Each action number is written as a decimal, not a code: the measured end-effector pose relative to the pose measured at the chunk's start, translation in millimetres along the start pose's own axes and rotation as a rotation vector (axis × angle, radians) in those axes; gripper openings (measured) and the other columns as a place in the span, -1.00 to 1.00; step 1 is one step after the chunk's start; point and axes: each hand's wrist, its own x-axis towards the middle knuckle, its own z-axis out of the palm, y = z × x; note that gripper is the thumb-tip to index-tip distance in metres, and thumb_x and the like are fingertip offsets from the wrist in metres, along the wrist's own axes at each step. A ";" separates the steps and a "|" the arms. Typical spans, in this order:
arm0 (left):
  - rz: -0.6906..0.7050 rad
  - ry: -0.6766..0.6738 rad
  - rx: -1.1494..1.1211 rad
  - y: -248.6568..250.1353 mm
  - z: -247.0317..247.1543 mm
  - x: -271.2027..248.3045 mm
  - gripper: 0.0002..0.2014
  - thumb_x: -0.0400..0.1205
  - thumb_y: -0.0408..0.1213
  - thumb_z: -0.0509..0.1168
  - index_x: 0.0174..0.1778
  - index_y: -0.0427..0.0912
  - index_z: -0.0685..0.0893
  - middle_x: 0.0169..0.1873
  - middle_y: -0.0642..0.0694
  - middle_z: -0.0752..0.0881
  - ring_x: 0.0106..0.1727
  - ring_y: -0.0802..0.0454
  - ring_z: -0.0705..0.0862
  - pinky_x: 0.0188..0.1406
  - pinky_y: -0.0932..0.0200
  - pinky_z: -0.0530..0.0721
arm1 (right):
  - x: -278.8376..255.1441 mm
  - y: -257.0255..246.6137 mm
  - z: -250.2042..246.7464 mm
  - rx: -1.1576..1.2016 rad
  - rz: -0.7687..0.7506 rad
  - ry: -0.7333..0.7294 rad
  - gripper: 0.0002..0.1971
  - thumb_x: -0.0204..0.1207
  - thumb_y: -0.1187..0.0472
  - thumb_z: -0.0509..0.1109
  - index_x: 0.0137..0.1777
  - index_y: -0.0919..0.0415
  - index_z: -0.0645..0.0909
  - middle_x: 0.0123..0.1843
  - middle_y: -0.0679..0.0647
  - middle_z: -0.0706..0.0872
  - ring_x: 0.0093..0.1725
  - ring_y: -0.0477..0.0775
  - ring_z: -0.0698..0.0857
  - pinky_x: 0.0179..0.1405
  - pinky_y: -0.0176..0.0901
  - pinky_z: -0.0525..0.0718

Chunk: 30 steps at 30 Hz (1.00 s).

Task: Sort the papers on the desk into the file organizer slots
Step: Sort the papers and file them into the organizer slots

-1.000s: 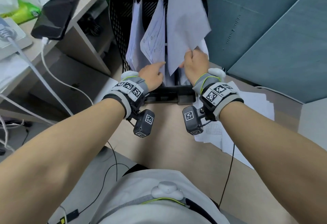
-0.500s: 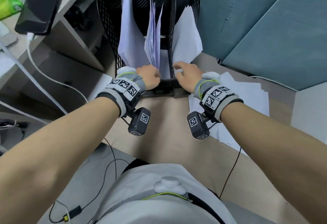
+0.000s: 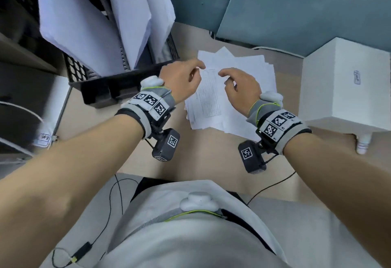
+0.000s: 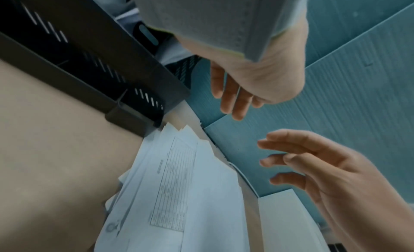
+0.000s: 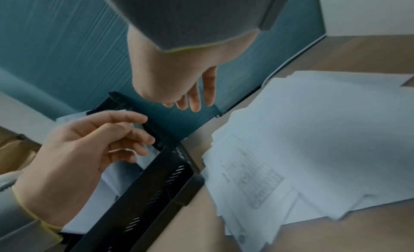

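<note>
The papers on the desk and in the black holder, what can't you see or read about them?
- Printed table on the top sheet: too small and blurred in every view.
- File organizer: slot tops cut off by the head view's edge.
- Paper pile: lower sheets hidden by those above; count unclear.

1. Bare desk (image 3: 135,140) strip betw. black file organizer (image 3: 118,86) and paper stack (image 3: 239,90): open, a hand could pass.
2. Organizer base sits just left of stack, blocks that side.
3. White box (image 3: 347,85) near stack's right edge; gap looks narrow, blurry.
4. Teal partition (image 3: 296,9) closes off the back.
5. Both hands, left hand (image 3: 182,81) and right hand (image 3: 241,89), over stack w/ fingers loose, apart.
</note>
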 end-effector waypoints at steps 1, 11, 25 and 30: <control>-0.028 -0.026 0.000 -1.2 5.6 0.3 -0.68 0.55 -0.10 0.07 0.12 0.13 0.65 -0.27 0.09 0.79 -0.13 -0.03 0.73 -0.12 -0.02 0.67 | -4.6 8.4 -2.1 -0.008 0.030 -0.022 -0.62 0.57 0.28 0.11 0.28 -0.01 0.60 0.28 -0.15 0.69 0.16 -0.01 0.68 0.17 0.00 0.64; -0.227 -0.447 0.051 -14.5 78.9 7.8 -0.63 0.62 -0.25 0.18 0.37 0.03 0.54 0.21 0.13 0.67 0.14 0.07 0.66 0.02 0.20 0.50 | -34.3 115.8 -23.2 -0.110 0.388 -0.424 -0.52 0.65 0.20 0.13 0.56 -0.07 0.33 0.43 0.13 0.56 0.21 0.21 0.65 0.19 -0.01 0.61; -0.156 -0.720 0.342 -14.4 153.2 38.6 -0.44 0.46 -0.33 0.31 0.40 -0.14 0.38 0.40 -0.17 0.32 0.39 -0.16 0.35 -0.29 0.12 0.42 | -16.7 212.0 -4.2 -0.052 0.762 -0.305 -0.38 0.61 0.07 0.27 0.62 0.22 0.21 0.59 0.17 0.34 0.53 0.22 0.41 0.43 0.05 0.44; -0.079 -0.745 0.362 -24.8 157.4 27.1 -0.35 0.47 -0.25 0.31 0.50 -0.06 0.29 0.49 -0.11 0.29 0.43 -0.13 0.33 0.08 -0.11 0.57 | -0.3 226.7 -2.2 -0.014 0.879 -0.273 -0.37 0.51 -0.01 0.36 0.53 0.24 0.36 0.46 0.16 0.52 0.38 0.22 0.57 0.32 0.05 0.57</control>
